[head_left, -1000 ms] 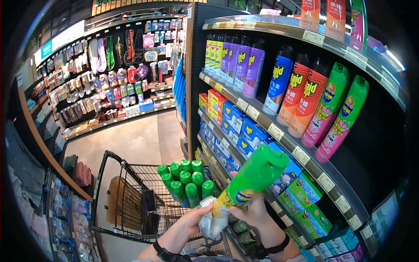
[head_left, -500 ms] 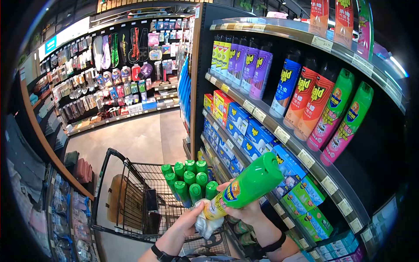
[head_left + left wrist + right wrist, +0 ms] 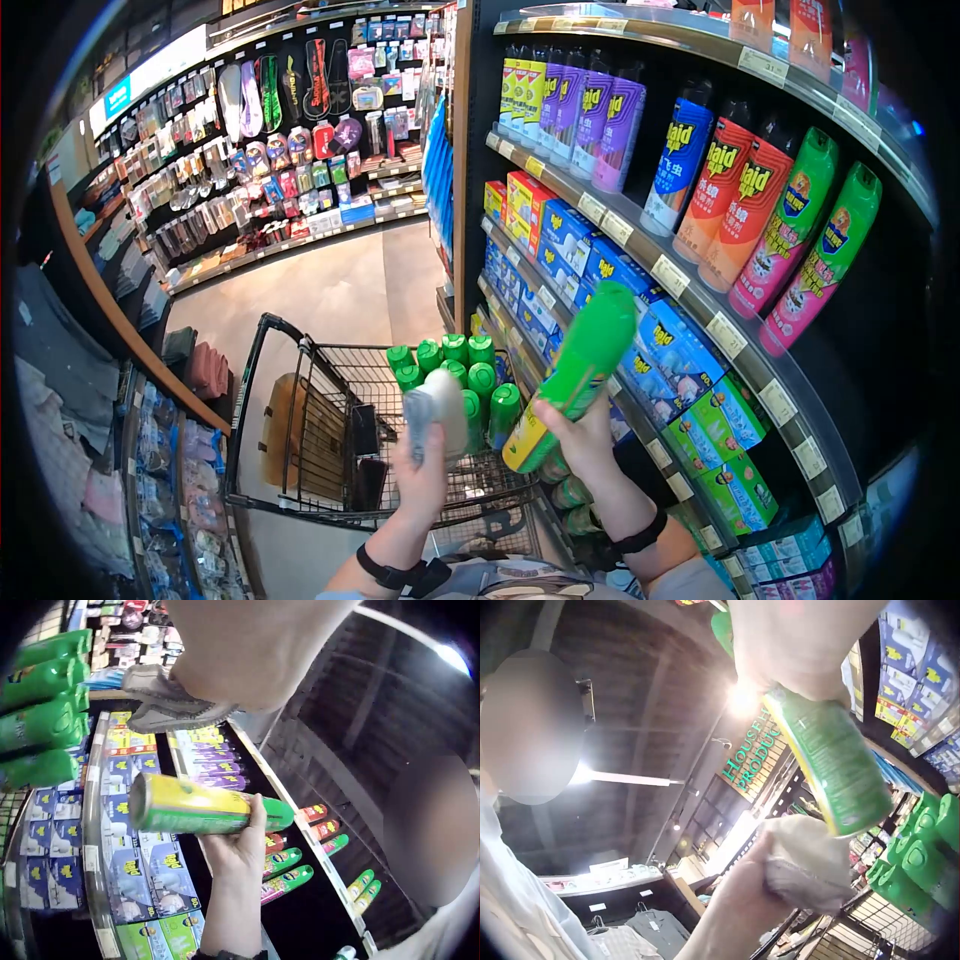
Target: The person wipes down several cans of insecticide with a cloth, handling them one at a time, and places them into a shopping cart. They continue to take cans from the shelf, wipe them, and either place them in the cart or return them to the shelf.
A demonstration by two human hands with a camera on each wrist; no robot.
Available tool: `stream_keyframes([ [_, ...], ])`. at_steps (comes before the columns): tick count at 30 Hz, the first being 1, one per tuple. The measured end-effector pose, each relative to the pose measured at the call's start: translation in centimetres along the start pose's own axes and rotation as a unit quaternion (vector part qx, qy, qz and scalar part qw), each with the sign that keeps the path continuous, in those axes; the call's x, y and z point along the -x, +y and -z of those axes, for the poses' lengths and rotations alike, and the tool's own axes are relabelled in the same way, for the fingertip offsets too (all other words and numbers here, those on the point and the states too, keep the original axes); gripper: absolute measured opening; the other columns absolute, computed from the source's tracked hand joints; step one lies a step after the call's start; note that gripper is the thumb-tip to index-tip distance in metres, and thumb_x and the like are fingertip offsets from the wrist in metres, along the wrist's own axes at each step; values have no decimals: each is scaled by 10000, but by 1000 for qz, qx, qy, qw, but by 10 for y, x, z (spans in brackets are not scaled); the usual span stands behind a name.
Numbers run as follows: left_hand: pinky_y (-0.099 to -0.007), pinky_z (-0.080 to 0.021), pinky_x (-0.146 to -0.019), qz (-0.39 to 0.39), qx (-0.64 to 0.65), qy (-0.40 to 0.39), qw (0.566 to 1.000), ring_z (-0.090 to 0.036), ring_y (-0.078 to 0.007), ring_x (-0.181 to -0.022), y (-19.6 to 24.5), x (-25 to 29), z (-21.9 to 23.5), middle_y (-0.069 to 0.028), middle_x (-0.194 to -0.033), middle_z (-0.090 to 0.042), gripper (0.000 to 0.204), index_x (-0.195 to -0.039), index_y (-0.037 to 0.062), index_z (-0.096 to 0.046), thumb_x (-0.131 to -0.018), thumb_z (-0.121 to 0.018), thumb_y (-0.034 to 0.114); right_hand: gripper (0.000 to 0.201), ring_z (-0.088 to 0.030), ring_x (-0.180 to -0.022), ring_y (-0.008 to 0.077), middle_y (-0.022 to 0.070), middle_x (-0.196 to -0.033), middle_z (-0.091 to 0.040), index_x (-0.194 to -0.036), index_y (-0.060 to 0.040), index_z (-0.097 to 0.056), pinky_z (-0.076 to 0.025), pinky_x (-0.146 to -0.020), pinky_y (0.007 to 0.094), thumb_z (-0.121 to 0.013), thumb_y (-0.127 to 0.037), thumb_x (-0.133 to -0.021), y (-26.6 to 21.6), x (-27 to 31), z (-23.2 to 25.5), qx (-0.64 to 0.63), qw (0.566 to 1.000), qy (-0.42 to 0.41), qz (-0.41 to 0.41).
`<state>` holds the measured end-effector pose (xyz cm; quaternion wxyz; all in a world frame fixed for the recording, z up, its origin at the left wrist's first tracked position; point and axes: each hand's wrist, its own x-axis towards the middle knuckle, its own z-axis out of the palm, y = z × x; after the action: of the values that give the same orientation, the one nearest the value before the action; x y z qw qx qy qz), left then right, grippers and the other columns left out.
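My right hand (image 3: 585, 440) grips a green and yellow aerosol spray can (image 3: 592, 345) round its lower part, cap end up and tilted to the right. In the left wrist view the can (image 3: 199, 806) shows its round base and yellow side. My left hand (image 3: 422, 480) holds a bunched white and grey cloth (image 3: 447, 410), left of the can and apart from it. The right wrist view has the cloth (image 3: 806, 862) close below the can's base. Several green-capped spray cans (image 3: 482, 378) stand grouped in the shopping cart (image 3: 350, 346) beyond my hands.
Shelving on the right carries purple cans (image 3: 618, 135), a blue can (image 3: 678, 160), red cans (image 3: 750, 200) and pink-green cans (image 3: 822, 260). Blue boxes (image 3: 680, 350) and green boxes (image 3: 735, 490) fill lower shelves. Folded clothes (image 3: 208, 362) lie on the left; a hanging-goods display (image 3: 270, 150) stands behind.
The left hand has drawn the cloth away from the can's lower end, leftward. The right hand has moved its hold toward the can's base and the can stands more upright.
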<state>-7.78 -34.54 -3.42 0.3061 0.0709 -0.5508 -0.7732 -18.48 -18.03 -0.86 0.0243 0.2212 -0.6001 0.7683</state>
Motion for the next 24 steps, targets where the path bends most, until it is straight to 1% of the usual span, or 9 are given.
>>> stream_keyframes([
  [2, -377, -395, -998, -54, -51, -100, 992, -494, -258, -1202, 9, 2, -11, -146, -1297, -518, 414, -1289, 8, -502, -901, -604, 113, 581, -590, -887, 162, 81, -1027, -570, -1213, -21, -382, -481, -799, 296, -741, -59, -757, 4, 6, -10, 116, 993, -33, -1],
  [3, -416, -342, -1040, -175, -193, -176, 949, -411, -326, -1273, 20, -4, -21, -181, -1371, -433, 508, -1330, 43, -473, -849, -635, 71, 660, -559, -1033, 186, 104, -1127, -536, -1267, -26, -348, -474, -859, 316, -749, -56, -744, 13, 7, -10, 168, 983, -69, 26],
  [4, -456, -289, -1081, -286, -327, -247, 866, -327, -393, -1343, 29, -10, -31, -217, -1446, -349, 617, -1370, 78, -445, -796, -666, 29, 707, -476, -1191, 214, 122, -1235, -484, -1328, -37, -329, -430, -962, 350, -738, -58, -751, 12, 17, -26, -96, 992, -65, -46],
  [7, -484, -221, -1108, -282, -384, -258, 840, -161, -447, -1398, 29, -13, -43, -239, -1523, -159, 739, -1418, 111, -389, -747, -684, 15, 684, -436, -1246, 269, 136, -1311, -444, -1376, -51, -333, -326, -1066, 386, -692, -99, -795, 21, 19, -18, 178, 967, -181, 33],
  [10, -465, -221, -1111, -248, -339, -234, 877, -137, -442, -1405, 38, -24, -39, -250, -1523, -146, 745, -1427, 91, -368, -754, -677, 8, 682, -432, -1250, 277, 140, -1316, -440, -1373, -44, -333, -318, -1069, 397, -688, -92, -793, 28, 15, -9, 169, 952, -254, -29],
  [12, -431, -198, -1124, -231, -319, -231, 890, -125, -412, -1418, 32, -33, -30, -250, -1529, -130, 749, -1455, 64, -301, -789, -636, -15, 722, -452, -1229, 244, 128, -1297, -458, -1381, -34, -302, -354, -1041, 389, -706, -83, -785, 20, 16, -13, 221, 935, -277, 12],
  [14, -408, -164, -1134, -190, -160, -216, 944, -131, -365, -1429, 23, -41, -21, -240, -1534, -132, 710, -1472, 38, -235, -850, -572, -12, 783, -470, -1201, 211, 107, -1274, -475, -1395, -33, -257, -388, -1012, 369, -733, -88, -775, 16, 21, -22, -30, 949, -281, -143],
  [18, -381, -150, -1131, -91, -82, -255, 959, -143, -311, -1432, 19, -31, -12, -224, -1532, -167, 617, -1472, 13, -213, -924, -494, 34, 797, -468, -1186, 181, 98, -1265, -475, -1398, -26, -238, -403, -994, 355, -739, -93, -781, 17, 14, -27, -4, 956, -274, -101],
  [24, -399, -203, -1120, -115, -194, -321, 920, -218, -347, -1411, -9, -9, 20, -231, -1517, -211, 574, -1435, 43, -337, -898, -540, 39, 606, -511, -1117, 154, 58, -1186, -536, -1342, -20, -366, -402, -979, 319, -684, -92, -830, 22, -1, -16, -140, 958, -211, -136],
])
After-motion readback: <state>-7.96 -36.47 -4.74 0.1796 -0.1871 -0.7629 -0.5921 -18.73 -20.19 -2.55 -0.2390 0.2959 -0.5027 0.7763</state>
